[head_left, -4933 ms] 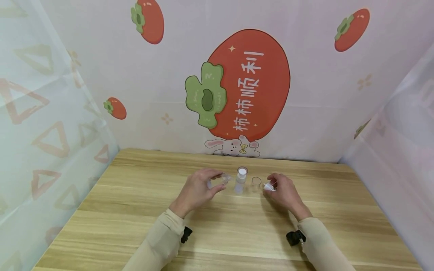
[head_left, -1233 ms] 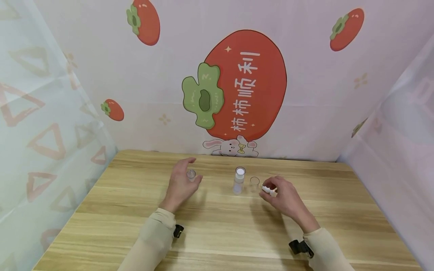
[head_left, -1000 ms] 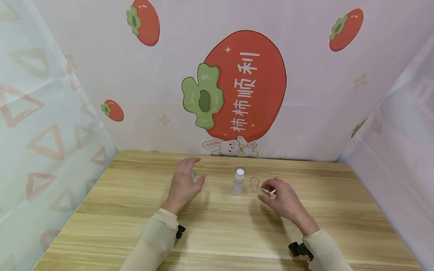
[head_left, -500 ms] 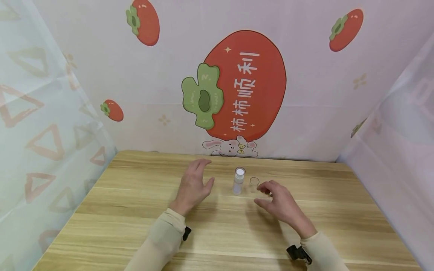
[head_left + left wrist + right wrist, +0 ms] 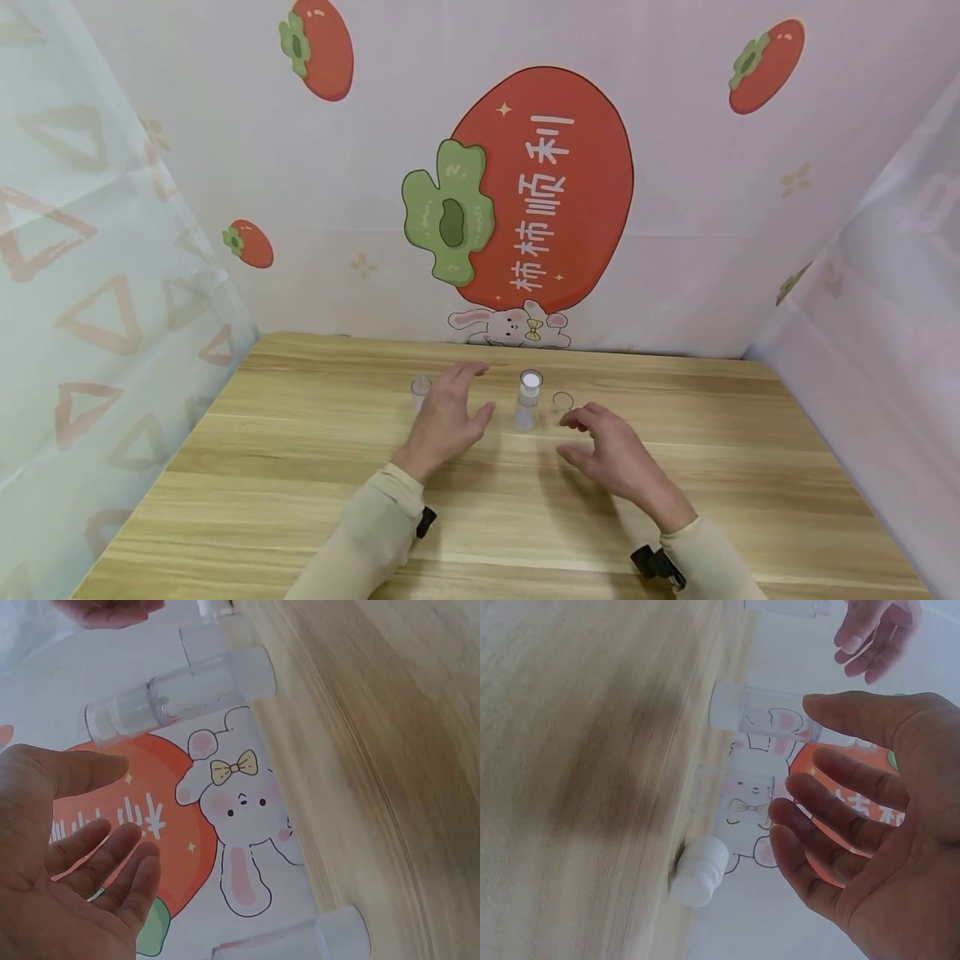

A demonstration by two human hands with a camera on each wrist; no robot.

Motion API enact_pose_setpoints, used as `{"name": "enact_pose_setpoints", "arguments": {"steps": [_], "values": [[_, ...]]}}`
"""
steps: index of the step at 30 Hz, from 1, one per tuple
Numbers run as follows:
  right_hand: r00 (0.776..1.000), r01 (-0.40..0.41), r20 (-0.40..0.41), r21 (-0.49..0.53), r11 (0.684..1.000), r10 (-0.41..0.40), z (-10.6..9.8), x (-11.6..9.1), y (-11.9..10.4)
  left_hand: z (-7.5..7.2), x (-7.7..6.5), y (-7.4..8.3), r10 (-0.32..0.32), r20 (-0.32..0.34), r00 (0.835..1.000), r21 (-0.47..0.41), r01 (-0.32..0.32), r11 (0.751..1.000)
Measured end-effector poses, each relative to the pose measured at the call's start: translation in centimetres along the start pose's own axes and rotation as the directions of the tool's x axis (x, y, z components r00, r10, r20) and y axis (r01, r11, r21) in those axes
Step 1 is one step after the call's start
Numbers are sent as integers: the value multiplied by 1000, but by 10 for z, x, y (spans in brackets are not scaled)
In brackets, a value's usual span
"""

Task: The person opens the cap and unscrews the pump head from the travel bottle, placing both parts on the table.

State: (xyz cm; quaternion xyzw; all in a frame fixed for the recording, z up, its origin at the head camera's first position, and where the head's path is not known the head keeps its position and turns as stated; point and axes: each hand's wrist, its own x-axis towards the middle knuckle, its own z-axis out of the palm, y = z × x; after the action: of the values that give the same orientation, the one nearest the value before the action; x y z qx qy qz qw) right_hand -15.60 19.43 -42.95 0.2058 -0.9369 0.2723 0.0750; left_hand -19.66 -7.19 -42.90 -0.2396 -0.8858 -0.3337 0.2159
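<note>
My left hand (image 5: 450,412) is empty, its fingers apart, between two small clear bottles with white bases. One bottle (image 5: 421,392) stands behind its left side, partly hidden by the hand; the other bottle (image 5: 528,404), with a white top inside a clear collar, stands upright to its right. My right hand (image 5: 618,454) is also empty, with thumb and fingers spread, close to a clear open-ended cap (image 5: 735,795) beside the middle bottle. A ridged white plastic piece (image 5: 700,871) lies on the table below that hand's fingers; the hand hides it in the head view.
Everything stands on a wooden table (image 5: 300,492) near its back edge. Behind rises a backdrop (image 5: 675,292) printed with persimmons and a rabbit, and fabric walls flank both sides. Black wrist cameras are strapped at the sleeves, the right camera (image 5: 656,565) low above the table.
Earlier the left hand held a clear bottle and the right the white piece. Both were set down; the left hand has come right, away from its bottle, and the right has shifted slightly left.
</note>
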Motion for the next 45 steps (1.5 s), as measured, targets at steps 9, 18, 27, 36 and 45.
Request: {"name": "enact_pose_setpoints", "arguments": {"steps": [9, 18, 27, 36, 45], "values": [[994, 82, -67, -78, 994, -87, 2, -1, -1, 9, 0, 7, -100, 127, 987, -67, 109, 992], [989, 105, -88, -123, 987, -116, 3, 0, -1, 19, 0, 11, -141, 213, 967, -73, 160, 984], [989, 104, -95, -116, 988, -115, 3, -1, -1, 28, 2, 12, -138, 267, 954, -138, 179, 974], [987, 115, -105, -97, 989, -125, 4, -1, 0, 39, 4, 13, -184, 314, 931, -249, 267, 931], [986, 124, -107, -60, 990, -130, 3, -1, 1, 47, 6, 13, -237, 321, 917, -316, 339, 886]]}}
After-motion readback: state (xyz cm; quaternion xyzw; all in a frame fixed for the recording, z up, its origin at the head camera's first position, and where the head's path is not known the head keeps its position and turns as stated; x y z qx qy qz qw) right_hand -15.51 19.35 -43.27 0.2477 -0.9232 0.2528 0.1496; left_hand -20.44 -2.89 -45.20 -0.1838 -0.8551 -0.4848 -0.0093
